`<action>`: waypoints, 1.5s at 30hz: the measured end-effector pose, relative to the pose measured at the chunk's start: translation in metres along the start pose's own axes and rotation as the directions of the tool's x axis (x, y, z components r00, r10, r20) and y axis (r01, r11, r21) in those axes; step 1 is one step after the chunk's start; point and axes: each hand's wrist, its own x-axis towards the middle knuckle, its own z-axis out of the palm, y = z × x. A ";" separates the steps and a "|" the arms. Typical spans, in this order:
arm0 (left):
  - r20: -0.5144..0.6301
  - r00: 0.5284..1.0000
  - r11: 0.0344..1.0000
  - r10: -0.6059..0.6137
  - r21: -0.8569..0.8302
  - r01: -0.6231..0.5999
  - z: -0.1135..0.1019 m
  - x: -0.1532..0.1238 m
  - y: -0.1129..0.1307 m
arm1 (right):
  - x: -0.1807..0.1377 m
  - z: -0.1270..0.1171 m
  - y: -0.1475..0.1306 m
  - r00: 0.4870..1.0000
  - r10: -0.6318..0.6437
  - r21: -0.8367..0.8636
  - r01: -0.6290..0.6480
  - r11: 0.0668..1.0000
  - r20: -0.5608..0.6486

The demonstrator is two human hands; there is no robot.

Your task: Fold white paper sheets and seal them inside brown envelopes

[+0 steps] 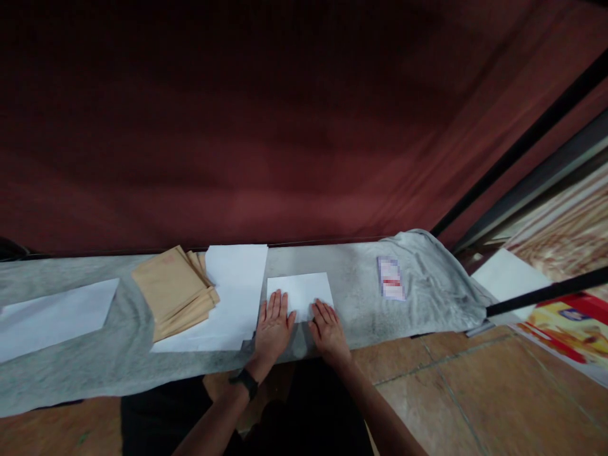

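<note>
A small white sheet of paper point(300, 286), perhaps folded, lies on the grey cloth in front of me. My left hand point(274, 326) rests flat on its near left corner, fingers extended. Over the near right corner lies my right hand point(329, 332), its fingers stretched out too. Neither hand grips anything. Just left of the small sheet are larger white sheets point(237, 285), partly covered by a stack of brown paper envelopes point(173, 288).
The grey cloth point(354, 278) covers a long narrow bench. At far left lies another white paper point(57, 313); to the right, a blurred-out printed slip point(391, 278). A dark red curtain point(285, 158) hangs behind. Black bars point(522, 145) and a colourful box point(570, 329) stand at right.
</note>
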 end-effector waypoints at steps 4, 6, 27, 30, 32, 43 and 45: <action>-0.015 1.000 1.000 -0.018 0.006 0.018 -0.005 -0.021 0.004 | 0.019 0.000 0.015 0.978 0.186 0.023 -0.184 0.983 -0.099; -0.033 0.999 0.999 -0.036 -0.001 0.036 -0.005 -0.023 0.005 | 0.031 -0.006 0.020 0.951 0.297 0.028 -0.296 0.955 -0.085; -0.044 0.999 1.000 -0.016 -0.010 0.016 -0.011 -0.022 0.006 | 0.062 -0.017 0.029 0.835 0.546 0.211 -0.546 0.811 0.066; -0.057 0.998 1.000 0.000 -0.015 -0.001 -0.012 -0.021 0.005 | 0.061 -0.019 0.026 0.836 0.544 0.233 -0.545 0.805 0.077; -0.061 0.998 1.000 0.007 -0.021 -0.008 -0.011 -0.022 0.004 | 0.059 -0.021 0.025 0.839 0.537 0.254 -0.539 0.803 0.081; 0.074 0.995 0.994 0.074 -0.081 -0.068 0.002 0.002 0.022 | 0.050 -0.022 0.027 0.840 0.539 0.335 -0.528 0.780 0.068; 0.123 0.987 0.991 0.105 -0.099 -0.093 0.007 0.014 0.028 | 0.048 -0.020 0.027 0.842 0.536 0.328 -0.523 0.787 0.055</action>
